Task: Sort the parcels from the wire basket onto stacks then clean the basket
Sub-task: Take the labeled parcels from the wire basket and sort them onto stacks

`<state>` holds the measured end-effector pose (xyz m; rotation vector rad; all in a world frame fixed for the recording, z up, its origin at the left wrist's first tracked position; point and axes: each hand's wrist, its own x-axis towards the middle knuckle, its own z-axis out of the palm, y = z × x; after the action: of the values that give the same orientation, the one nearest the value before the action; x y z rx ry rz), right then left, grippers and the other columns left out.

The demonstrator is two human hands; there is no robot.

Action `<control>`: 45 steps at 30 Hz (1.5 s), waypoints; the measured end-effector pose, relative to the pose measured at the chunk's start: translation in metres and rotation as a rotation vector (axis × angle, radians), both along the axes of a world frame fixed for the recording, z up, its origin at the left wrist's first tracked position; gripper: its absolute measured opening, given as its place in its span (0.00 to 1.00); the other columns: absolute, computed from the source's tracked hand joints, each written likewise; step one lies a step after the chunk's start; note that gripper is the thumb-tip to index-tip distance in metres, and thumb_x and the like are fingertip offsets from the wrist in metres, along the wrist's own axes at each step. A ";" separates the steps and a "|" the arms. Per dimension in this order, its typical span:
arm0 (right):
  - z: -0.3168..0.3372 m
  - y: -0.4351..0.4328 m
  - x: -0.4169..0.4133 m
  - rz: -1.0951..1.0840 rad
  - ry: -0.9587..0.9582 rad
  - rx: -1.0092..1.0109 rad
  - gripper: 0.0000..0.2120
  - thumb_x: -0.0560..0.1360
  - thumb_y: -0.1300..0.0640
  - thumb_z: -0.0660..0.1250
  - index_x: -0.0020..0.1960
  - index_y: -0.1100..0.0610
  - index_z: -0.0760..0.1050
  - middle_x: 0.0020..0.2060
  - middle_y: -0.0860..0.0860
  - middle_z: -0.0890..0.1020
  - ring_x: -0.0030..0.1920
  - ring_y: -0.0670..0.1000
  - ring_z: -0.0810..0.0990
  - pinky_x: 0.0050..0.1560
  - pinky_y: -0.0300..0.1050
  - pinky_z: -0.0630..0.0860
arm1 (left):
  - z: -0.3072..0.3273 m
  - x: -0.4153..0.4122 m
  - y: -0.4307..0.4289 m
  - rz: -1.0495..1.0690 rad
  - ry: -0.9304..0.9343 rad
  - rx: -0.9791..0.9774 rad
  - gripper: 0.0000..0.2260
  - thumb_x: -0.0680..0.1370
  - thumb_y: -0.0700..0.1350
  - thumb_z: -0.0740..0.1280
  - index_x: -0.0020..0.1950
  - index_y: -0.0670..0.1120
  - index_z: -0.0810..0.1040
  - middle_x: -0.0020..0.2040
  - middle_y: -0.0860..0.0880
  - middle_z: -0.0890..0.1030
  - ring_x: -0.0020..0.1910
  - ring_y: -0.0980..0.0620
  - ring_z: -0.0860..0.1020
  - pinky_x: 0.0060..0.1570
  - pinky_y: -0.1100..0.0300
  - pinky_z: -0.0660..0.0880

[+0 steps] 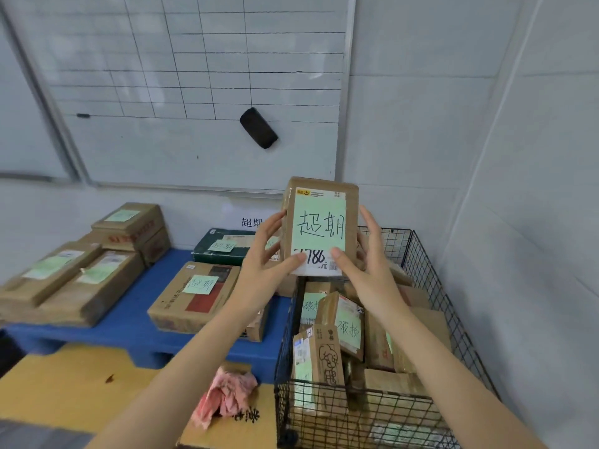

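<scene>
I hold a small brown parcel [320, 222] upright above the black wire basket [431, 273], its green handwritten label facing me. My left hand [269, 254] grips its left edge and lower corner. My right hand [363, 267] grips its right edge and bottom. The basket at the right holds several brown parcels [327, 358] with green notes. On the blue pallet [123, 322] lie labelled boxes: one [194, 293] in the middle, a dark green box [223, 246] behind it, and a stack [74, 270] at the left.
A pink cloth [227, 393] lies on flattened yellow cardboard [71, 384] in front of the pallet. A whiteboard [194, 92] with a black eraser [258, 128] hangs on the wall behind. A white wall closes the right side beside the basket.
</scene>
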<state>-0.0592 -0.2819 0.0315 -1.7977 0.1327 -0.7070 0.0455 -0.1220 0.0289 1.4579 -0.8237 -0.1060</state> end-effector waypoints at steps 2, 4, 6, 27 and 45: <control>0.006 0.012 0.008 0.017 0.005 -0.058 0.36 0.77 0.47 0.68 0.73 0.28 0.50 0.70 0.33 0.67 0.66 0.31 0.67 0.65 0.43 0.73 | 0.002 0.006 0.015 0.024 -0.001 -0.012 0.29 0.73 0.47 0.73 0.71 0.62 0.67 0.68 0.60 0.74 0.66 0.53 0.75 0.64 0.52 0.75; 0.014 0.024 0.017 0.036 0.014 -0.087 0.35 0.77 0.48 0.68 0.73 0.28 0.51 0.73 0.39 0.67 0.68 0.37 0.70 0.67 0.50 0.74 | 0.005 0.012 0.031 0.049 -0.001 -0.027 0.29 0.72 0.49 0.73 0.70 0.62 0.67 0.68 0.59 0.74 0.65 0.51 0.76 0.60 0.50 0.77; 0.021 0.037 0.027 0.057 0.010 -0.111 0.36 0.78 0.51 0.68 0.75 0.32 0.51 0.75 0.43 0.65 0.66 0.38 0.72 0.64 0.47 0.77 | 0.009 0.017 0.047 0.060 -0.007 -0.048 0.28 0.74 0.47 0.73 0.71 0.60 0.67 0.69 0.57 0.74 0.63 0.53 0.77 0.55 0.55 0.79; 0.008 0.256 0.176 0.035 0.014 0.008 0.36 0.78 0.48 0.68 0.74 0.33 0.48 0.52 0.15 0.65 0.53 0.17 0.66 0.47 0.19 0.67 | 0.000 0.159 0.259 0.083 -0.021 -0.023 0.28 0.70 0.56 0.72 0.69 0.66 0.68 0.69 0.58 0.74 0.65 0.52 0.76 0.59 0.44 0.78; -0.041 0.263 0.241 -0.048 0.082 0.142 0.29 0.80 0.59 0.65 0.77 0.48 0.57 0.57 0.33 0.72 0.48 0.24 0.75 0.41 0.27 0.75 | -0.058 0.235 0.251 -0.017 0.244 -0.023 0.25 0.74 0.49 0.71 0.68 0.66 0.68 0.66 0.63 0.74 0.61 0.51 0.79 0.48 0.55 0.81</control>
<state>0.1817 -0.0191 -0.0093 -1.6922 0.2756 -0.6421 0.2800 0.1286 -0.0292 1.3842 -0.6360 -0.2802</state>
